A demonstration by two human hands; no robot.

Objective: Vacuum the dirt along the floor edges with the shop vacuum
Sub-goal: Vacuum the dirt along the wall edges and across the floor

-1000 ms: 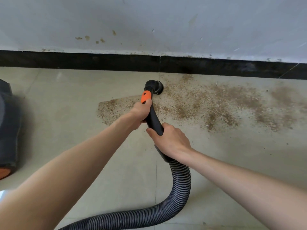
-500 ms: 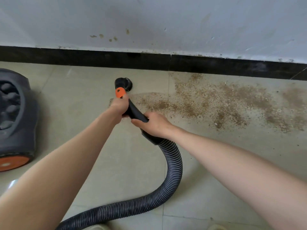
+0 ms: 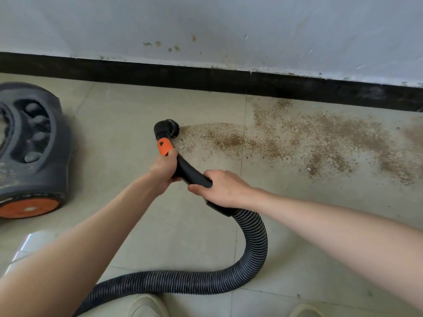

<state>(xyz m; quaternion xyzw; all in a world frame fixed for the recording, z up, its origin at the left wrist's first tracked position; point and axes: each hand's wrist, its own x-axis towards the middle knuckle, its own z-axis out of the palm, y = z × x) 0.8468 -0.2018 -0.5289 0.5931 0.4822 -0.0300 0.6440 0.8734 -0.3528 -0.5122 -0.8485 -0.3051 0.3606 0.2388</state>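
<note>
Leftward the nozzle [image 3: 167,129] has slid to the dirt [image 3: 297,138] patch's edge; both hands grip the wand (mid-sweep), next pass runs rightward along the baseboard [image 3: 206,78].

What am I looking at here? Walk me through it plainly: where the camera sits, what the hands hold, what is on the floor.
The camera sits on a person's head and looks down at their own two arms. The left hand grips the black wand just below its orange collar; the right hand grips it further back, where the ribbed hose begins. The nozzle rests on the tiled floor at the left end of a brown dirt patch, which spreads rightward along the black baseboard. The grey shop vacuum with an orange wheel stands at the left. Two shoe tips show at the bottom edge.
</note>
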